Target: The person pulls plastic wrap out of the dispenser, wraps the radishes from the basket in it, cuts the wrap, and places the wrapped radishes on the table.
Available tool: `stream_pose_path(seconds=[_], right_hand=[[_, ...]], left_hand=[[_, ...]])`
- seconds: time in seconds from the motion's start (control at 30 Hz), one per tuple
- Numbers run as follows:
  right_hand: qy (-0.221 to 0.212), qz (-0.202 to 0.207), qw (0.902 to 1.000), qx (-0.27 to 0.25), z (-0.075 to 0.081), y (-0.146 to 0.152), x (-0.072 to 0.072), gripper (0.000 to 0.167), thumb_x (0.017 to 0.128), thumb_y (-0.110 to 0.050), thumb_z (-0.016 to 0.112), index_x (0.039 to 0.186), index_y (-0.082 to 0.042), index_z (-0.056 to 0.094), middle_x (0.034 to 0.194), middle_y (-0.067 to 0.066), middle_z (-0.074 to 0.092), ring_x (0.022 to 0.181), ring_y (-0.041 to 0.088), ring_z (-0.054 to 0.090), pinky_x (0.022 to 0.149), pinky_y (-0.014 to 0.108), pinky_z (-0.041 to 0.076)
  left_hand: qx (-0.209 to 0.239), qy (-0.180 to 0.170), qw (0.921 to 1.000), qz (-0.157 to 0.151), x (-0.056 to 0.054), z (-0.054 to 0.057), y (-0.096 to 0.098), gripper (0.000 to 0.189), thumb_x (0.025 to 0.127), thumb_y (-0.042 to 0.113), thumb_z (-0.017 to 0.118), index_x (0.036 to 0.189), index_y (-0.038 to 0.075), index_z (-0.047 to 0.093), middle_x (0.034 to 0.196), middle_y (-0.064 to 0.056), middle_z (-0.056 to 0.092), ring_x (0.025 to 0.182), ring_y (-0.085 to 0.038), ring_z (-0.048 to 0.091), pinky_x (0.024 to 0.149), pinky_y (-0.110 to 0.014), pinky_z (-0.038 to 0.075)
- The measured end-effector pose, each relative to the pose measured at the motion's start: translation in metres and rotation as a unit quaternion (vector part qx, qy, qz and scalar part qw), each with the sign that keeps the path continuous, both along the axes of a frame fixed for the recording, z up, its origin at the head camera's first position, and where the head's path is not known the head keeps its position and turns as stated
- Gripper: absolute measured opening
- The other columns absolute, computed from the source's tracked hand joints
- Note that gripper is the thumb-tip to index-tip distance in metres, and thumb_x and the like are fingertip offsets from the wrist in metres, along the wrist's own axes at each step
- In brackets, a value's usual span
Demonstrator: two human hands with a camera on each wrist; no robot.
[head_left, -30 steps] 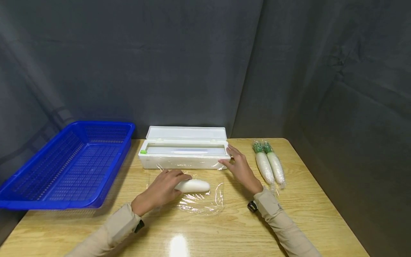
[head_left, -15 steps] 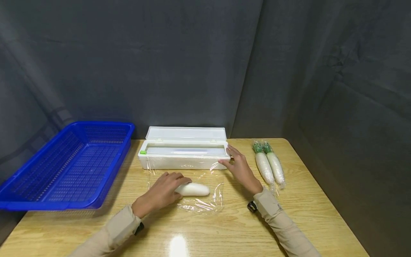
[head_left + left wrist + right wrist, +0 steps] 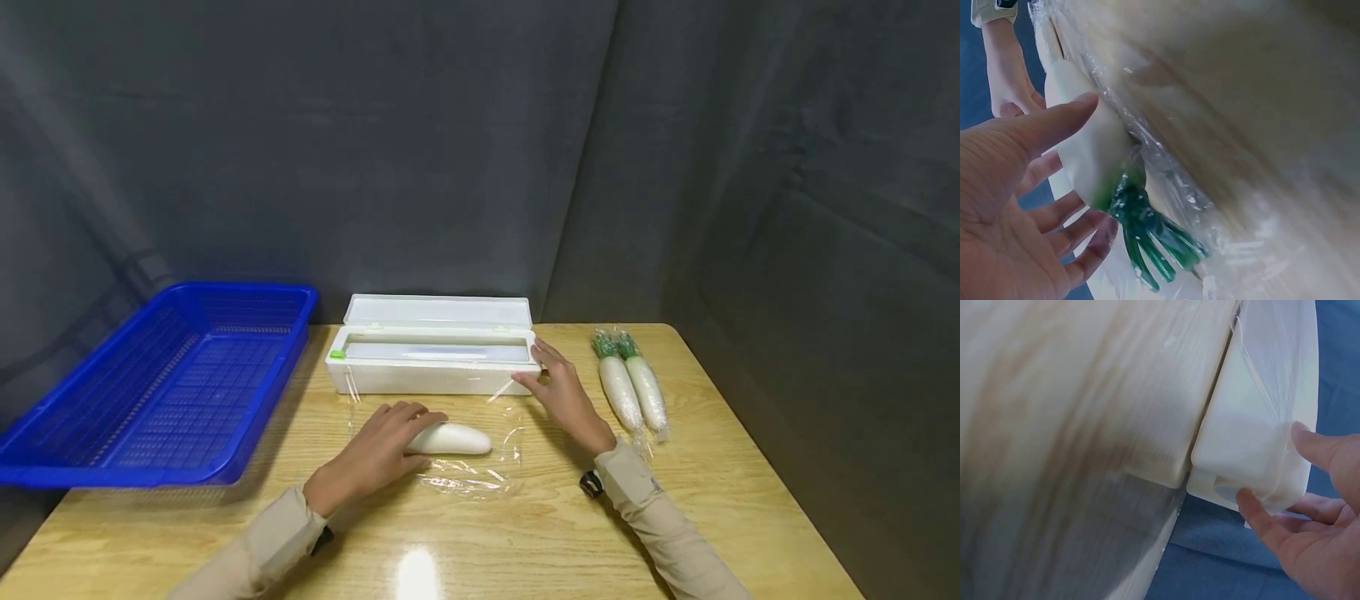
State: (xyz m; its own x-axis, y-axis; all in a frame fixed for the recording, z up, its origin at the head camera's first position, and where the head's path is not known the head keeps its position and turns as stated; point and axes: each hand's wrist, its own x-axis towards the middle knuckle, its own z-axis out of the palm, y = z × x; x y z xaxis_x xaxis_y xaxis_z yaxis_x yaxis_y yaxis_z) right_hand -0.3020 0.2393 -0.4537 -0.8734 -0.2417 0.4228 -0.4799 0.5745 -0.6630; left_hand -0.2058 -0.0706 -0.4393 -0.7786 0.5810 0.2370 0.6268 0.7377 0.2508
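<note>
A white radish (image 3: 453, 439) lies crosswise on a sheet of cling film (image 3: 472, 480) at the table's middle. My left hand (image 3: 382, 446) holds its left end, thumb on the near side and fingers over the far side. In the left wrist view, that end has dark green leaf stalks (image 3: 1160, 240). The film runs from the front of a white cling film dispenser (image 3: 427, 382), whose lid (image 3: 438, 312) stands raised. My right hand (image 3: 562, 398) grips the dispenser's right end; in the right wrist view, the thumb (image 3: 1313, 445) is on one side and the fingers at the end.
A large blue plastic basket (image 3: 150, 477) stands at the left. Two film-wrapped white radishes (image 3: 621, 396) lie side by side at the back right of the wooden table (image 3: 720, 517). A dark curtain (image 3: 450, 150) hangs behind the table.
The radish first shifted slightly towards the front, then slightly back, with the left hand on it. The film behind it has spread flatter up to the dispenser. The right hand stays put.
</note>
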Motion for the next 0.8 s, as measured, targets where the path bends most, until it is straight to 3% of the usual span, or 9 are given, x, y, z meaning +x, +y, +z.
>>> stream_pose_path(seconds=[0.23,0.37,0.6,0.8], right_hand=[[0.008,-0.002,1.0000,0.003,-0.001,0.000,0.000,0.066,0.093,-0.013,0.080,0.142,0.019,0.050,0.153,0.037,0.044,0.143,0.048,0.046,0.114,0.053,0.043],[-0.005,0.000,0.9999,0.012,0.000,0.000,0.001,0.066,0.095,-0.016,0.078,0.143,0.019,0.048,0.154,0.037,0.043,0.145,0.048,0.044,0.116,0.053,0.041],[-0.021,0.001,0.9993,0.032,0.008,0.002,0.004,0.070,0.097,-0.021,0.077,0.147,0.017,0.045,0.158,0.034,0.040,0.147,0.049,0.040,0.119,0.055,0.036],[-0.041,0.001,0.9980,0.048,0.011,0.002,0.006,0.072,0.098,-0.024,0.075,0.149,0.016,0.043,0.159,0.035,0.038,0.149,0.048,0.037,0.121,0.055,0.033]], left_hand=[[0.024,0.036,0.9989,0.015,0.005,-0.004,-0.010,0.068,0.081,0.023,0.091,0.141,0.011,0.063,0.129,-0.014,0.064,0.117,-0.033,0.062,0.097,-0.052,0.050],[0.041,0.056,0.9973,0.024,0.008,-0.005,-0.020,0.069,0.076,0.027,0.094,0.137,0.012,0.065,0.131,-0.013,0.063,0.121,-0.034,0.060,0.101,-0.052,0.049],[0.042,0.051,0.9968,0.044,0.013,-0.006,-0.040,0.062,0.071,0.031,0.098,0.121,0.014,0.066,0.128,-0.008,0.062,0.122,-0.031,0.058,0.107,-0.054,0.047],[0.032,0.075,0.9959,0.039,0.015,-0.006,-0.056,0.059,0.067,0.031,0.099,0.111,0.011,0.066,0.116,-0.001,0.061,0.110,-0.021,0.057,0.096,-0.045,0.048]])
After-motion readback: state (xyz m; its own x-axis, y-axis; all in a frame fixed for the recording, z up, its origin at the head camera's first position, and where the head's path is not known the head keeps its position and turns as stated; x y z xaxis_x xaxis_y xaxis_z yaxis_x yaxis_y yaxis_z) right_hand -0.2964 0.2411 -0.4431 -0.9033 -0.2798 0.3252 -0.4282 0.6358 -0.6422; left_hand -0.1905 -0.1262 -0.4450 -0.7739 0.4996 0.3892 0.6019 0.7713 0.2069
